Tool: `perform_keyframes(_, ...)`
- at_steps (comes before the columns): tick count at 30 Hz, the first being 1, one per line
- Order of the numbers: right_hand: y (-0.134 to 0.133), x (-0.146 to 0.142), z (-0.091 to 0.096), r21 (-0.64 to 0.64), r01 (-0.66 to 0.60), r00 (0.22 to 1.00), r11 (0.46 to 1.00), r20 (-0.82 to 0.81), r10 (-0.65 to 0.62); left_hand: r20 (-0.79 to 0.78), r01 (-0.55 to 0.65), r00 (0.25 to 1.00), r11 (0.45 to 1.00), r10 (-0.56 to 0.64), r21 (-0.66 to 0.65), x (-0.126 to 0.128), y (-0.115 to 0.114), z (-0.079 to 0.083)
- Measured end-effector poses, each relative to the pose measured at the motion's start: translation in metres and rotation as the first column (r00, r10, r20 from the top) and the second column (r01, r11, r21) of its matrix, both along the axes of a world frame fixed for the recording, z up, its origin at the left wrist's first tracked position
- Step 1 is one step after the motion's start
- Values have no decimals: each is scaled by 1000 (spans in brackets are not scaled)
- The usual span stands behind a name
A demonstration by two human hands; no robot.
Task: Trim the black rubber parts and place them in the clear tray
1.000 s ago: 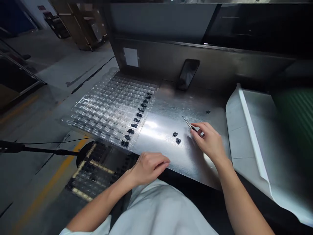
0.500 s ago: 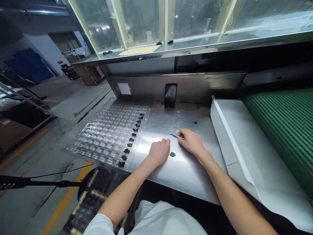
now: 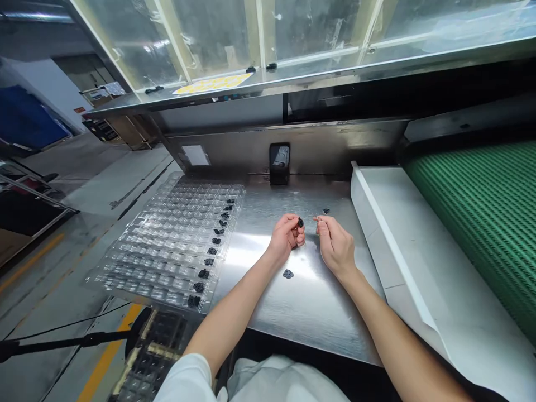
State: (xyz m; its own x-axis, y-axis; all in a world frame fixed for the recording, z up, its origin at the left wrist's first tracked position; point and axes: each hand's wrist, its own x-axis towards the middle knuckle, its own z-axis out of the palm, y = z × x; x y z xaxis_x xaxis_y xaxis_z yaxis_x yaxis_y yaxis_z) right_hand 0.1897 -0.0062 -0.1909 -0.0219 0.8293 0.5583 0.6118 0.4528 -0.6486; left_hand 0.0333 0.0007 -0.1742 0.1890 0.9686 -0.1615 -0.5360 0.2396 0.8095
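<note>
My left hand (image 3: 285, 237) is closed in a pinch on a small black plastic part (image 3: 300, 222), held up above the steel table (image 3: 318, 312). Facing it, my right hand (image 3: 338, 245) is closed on a thin tool (image 3: 316, 218); only a short end pokes out past the fingertips, apart from the black part. A loose black part (image 3: 288, 273) lies on the steel below my left hand. Another dark part (image 3: 326, 211) rests just beyond my right fingertips. To the left, a clear plastic blister tray (image 3: 163, 240) carries several black parts (image 3: 203, 273) along its right-hand column.
A phone (image 3: 279, 163) leans upright against the back panel. On the right stands a white trough (image 3: 402, 234) with a raised edge, beside a green conveyor belt (image 3: 481, 212). Above the table's back runs a glazed metal frame (image 3: 301, 78).
My left hand has turned up and shows a black part at its fingertips. My right hand has rotated, hiding most of the thin tool. The view has shifted somewhat to the right.
</note>
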Motion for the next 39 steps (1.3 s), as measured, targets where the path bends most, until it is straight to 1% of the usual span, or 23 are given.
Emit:
perform_keyframes(2, 0, 0, -4, 30, -16, 999, 999, 37, 14, 83, 31, 996, 999, -32, 5, 3, -4, -7)
perform_keyframes(5, 0, -2, -9, 51, -40, 993, 998, 112, 34, 142, 41, 989, 999, -46, 32, -2, -8, -12)
perform_keyframes(9, -1, -4, -12, 52, -107, 981, 993, 167, 97, 164, 19, 986, 999, -23, 26, -8, -5, -12)
perform_keyframes(13, -2, -6, -12, 54, -169, 968, 984, 197, 155, 149, 22, 989, 999, -25, 25, -7, -4, -13)
perform_keyframes(19, -4, -6, -11, 55, -151, 969, 987, 208, 136, 156, 24, 987, 999, -30, 37, -6, -7, -12)
perform_keyframes(28, -4, -6, -10, 63, -149, 970, 987, 205, 134, 124, 4, 992, 999, -9, 39, -8, -7, -8)
perform_keyframes(34, -5, -7, -11, 43, -128, 976, 991, 181, 118, 142, 11, 990, 999, -17, 48, -9, -7, -7)
perform_keyframes(37, -4, -7, -11, 36, -153, 972, 988, 185, 144, 145, 16, 989, 999, -22, 41, -10, -7, -7)
perform_keyframes(39, -4, -6, -12, 28, -130, 975, 991, 187, 122, 150, 19, 988, 999, -26, 49, -10, -7, -8)
